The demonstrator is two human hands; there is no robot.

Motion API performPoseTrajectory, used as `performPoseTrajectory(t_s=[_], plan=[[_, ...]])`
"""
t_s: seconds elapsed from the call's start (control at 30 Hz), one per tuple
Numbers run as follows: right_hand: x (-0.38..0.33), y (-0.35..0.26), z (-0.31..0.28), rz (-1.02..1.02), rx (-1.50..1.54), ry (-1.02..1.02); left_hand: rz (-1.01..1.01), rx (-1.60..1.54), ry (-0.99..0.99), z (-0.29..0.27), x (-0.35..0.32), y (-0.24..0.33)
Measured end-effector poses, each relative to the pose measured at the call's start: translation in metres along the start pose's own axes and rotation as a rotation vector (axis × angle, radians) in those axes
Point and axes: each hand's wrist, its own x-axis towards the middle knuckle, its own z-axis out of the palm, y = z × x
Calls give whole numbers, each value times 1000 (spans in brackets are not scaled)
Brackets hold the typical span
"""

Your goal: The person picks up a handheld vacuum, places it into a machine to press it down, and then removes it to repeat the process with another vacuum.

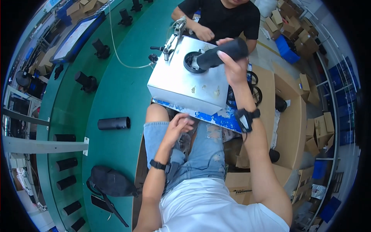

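A black cylindrical tube (pixel 224 53) is in my right hand (pixel 235 67), whose fingers wrap around its upper part. The tube leans, with its lower end over the black ring (pixel 191 62) on top of a silver metal box (pixel 181 87). Whether that end touches the ring I cannot tell. Loosely curled and holding nothing, my left hand (pixel 181 125) hovers above my lap, in front of the box. A metal lever clamp (pixel 167 52) with a thin hose stands on the box's far left corner.
Another black tube (pixel 114 123) lies on the green table (pixel 116 154), near a black bag (pixel 112 181). To the left, a green conveyor (pixel 50 174) carries several black parts. A person in black (pixel 224 21) sits across from me. Black rings (pixel 255 94) and a cardboard box (pixel 291 127) are at right.
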Motion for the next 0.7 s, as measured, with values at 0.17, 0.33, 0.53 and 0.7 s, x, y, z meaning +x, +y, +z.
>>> performPoseTrajectory(t_s=[0.17,0.33,0.53,0.7], plan=[[32,66,-13,194,-146,-131,-110,21,42,-2,3,-5],[21,96,1,172,-379,-80,-109,-7,79,-6,13,-17],[3,117,24,1,-692,183,-72,63,61,-9,23,-20],[50,86,-9,244,-421,-343,-102,174,30,-11,12,-12]])
